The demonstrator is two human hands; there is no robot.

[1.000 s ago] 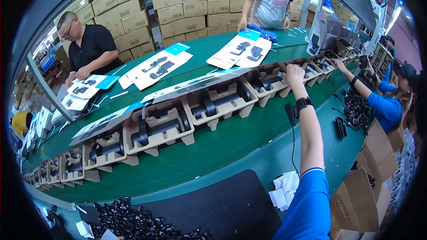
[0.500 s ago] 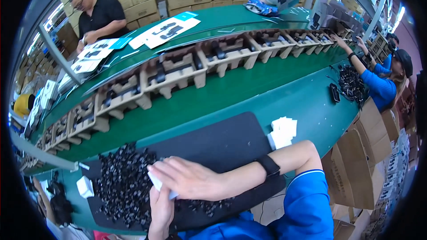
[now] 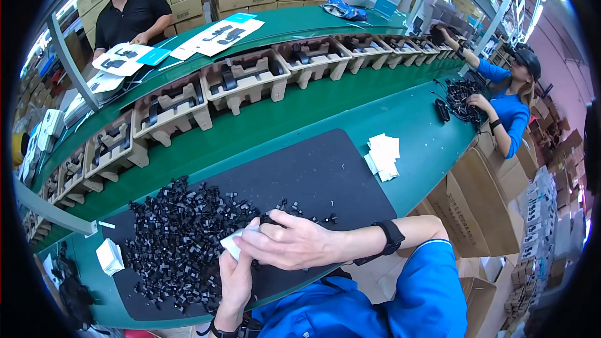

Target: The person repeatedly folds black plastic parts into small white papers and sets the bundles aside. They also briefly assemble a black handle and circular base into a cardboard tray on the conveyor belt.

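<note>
"Pinching a small white piece (image 3: pixel 231 245) between them, a worker's left hand (image 3: pixel 235 283) and right hand (image 3: pixel 289 242) meet over a black mat (image 3: pixel 307 169), seen from the head camera."

"How does the grip stand?"

"Closed from both sides: the left thumb presses the piece, the right fingers fold over it. Some fingertips are hidden."

"Where is the piece?"

"At the near edge of a heap of small black parts (image 3: pixel 175 244), held above the mat."

"And around them?"

"White papers (image 3: pixel 110 256) lie left of the heap, loose white sheets (image 3: pixel 384 156) on the green table (image 3: pixel 410 122) at right. Beyond, molded trays (image 3: pixel 276 87) of black devices line a green conveyor (image 3: pixel 300 109); a co-worker's hand (image 3: pixel 481 103) rests at tangled black cables (image 3: pixel 460 92)."
</note>
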